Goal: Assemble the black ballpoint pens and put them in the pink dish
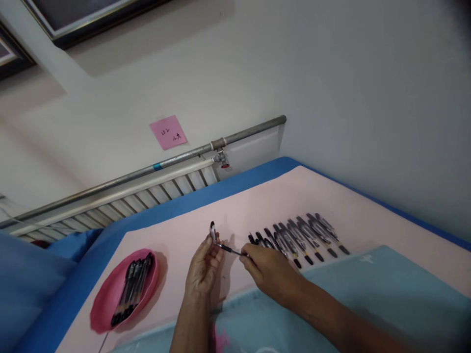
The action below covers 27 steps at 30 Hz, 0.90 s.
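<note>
My left hand (205, 264) is raised over the pink sheet, its fingers pinching a pen cap (212, 231) with a black end and clip. My right hand (270, 269) grips the thin end of a pen refill (230, 250) with a black section along it. The refill slants across from my right fingers to the fingers of my left hand, its other end close to or touching the cap. Several pens and pen parts (294, 238), black and clear, lie in rows just beyond my right hand.
A pink bowl (101, 299) on the left holds several black pens (134, 287). The pink sheet (176, 235) lies over a blue table (253, 175); a light-blue cloth (379, 294) is in front. A radiator (162, 193) and pipe (253, 133) run along the wall.
</note>
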Each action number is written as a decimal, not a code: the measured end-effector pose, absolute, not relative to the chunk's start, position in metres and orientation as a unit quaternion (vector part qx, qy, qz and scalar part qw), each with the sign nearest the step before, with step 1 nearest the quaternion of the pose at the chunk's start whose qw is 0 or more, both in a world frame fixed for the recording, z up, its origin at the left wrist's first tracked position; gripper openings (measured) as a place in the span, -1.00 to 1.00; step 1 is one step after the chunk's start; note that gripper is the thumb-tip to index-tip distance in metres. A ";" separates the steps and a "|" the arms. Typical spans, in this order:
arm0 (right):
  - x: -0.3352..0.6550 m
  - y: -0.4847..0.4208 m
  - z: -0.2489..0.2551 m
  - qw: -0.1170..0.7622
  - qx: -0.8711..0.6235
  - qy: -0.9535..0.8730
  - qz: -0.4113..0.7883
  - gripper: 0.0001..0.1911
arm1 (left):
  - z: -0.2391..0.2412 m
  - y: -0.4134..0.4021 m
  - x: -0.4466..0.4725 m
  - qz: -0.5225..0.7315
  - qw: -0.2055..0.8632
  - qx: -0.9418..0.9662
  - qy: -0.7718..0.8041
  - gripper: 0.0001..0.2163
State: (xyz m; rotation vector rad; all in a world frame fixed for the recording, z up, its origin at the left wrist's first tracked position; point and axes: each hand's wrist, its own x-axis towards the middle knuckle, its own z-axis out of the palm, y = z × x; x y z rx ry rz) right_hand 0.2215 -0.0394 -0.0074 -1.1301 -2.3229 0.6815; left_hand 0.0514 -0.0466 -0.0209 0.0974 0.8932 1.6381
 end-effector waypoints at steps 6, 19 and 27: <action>0.221 -0.041 -0.003 0.198 -0.441 -0.839 0.249 -0.78 | -0.021 -0.047 0.053 0.723 0.572 0.056 0.382 -0.88; 0.221 -0.039 -0.006 0.191 -0.440 -0.848 0.226 -0.87 | -0.018 -0.052 0.064 0.700 0.558 0.161 0.416 -0.84; 0.220 -0.039 -0.011 0.197 -0.448 -0.840 0.232 -0.83 | -0.024 -0.052 0.075 0.637 0.576 0.200 0.471 -0.81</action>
